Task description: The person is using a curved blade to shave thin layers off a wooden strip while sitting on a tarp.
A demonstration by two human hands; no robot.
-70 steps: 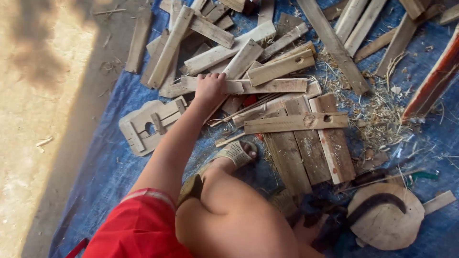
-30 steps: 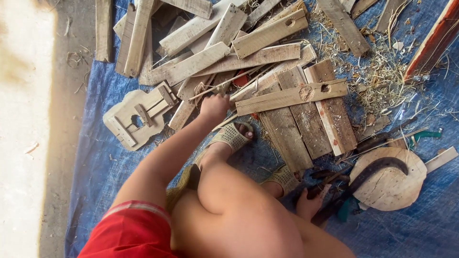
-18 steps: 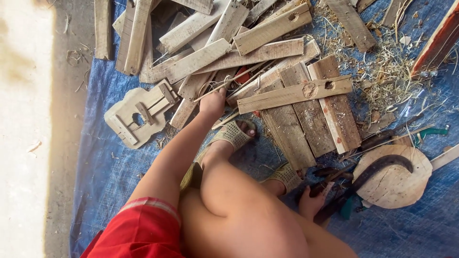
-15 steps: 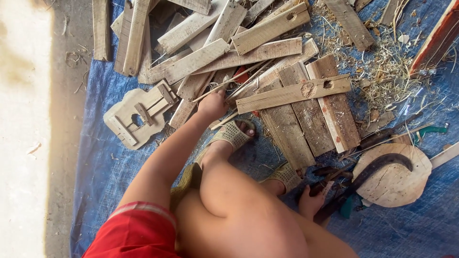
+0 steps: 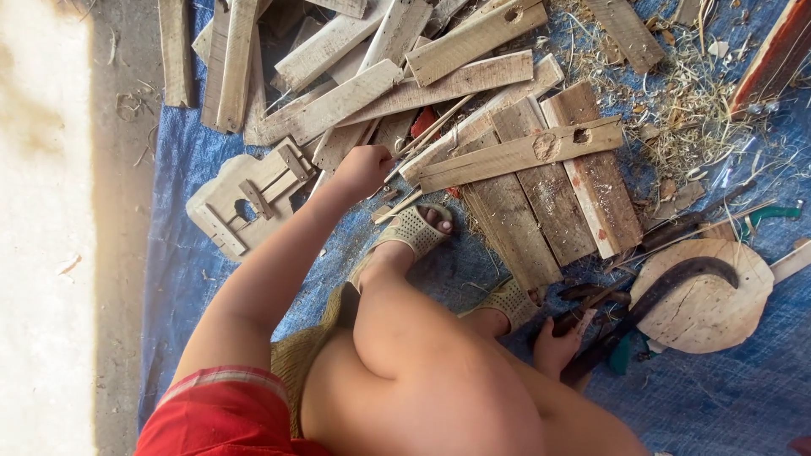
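The left hand (image 5: pixel 363 169) is closing its fingers around a thin wooden slat (image 5: pixel 422 139) among the planks; the right hand (image 5: pixel 555 348) is gripping a dark curved blade (image 5: pixel 667 283).

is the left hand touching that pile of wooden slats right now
Touching. The head view shows the left hand closed on the end of a slat in the wood pile, no gap visible.

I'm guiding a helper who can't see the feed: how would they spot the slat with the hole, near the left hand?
Start at the blue tarp and find the pile of wooden slats on it. Just right of the left hand, one pale slat lies crosswise on top of three darker boards that run side by side. Unlike its neighbours, it has a ragged knot beside a small cut hole near its right end.
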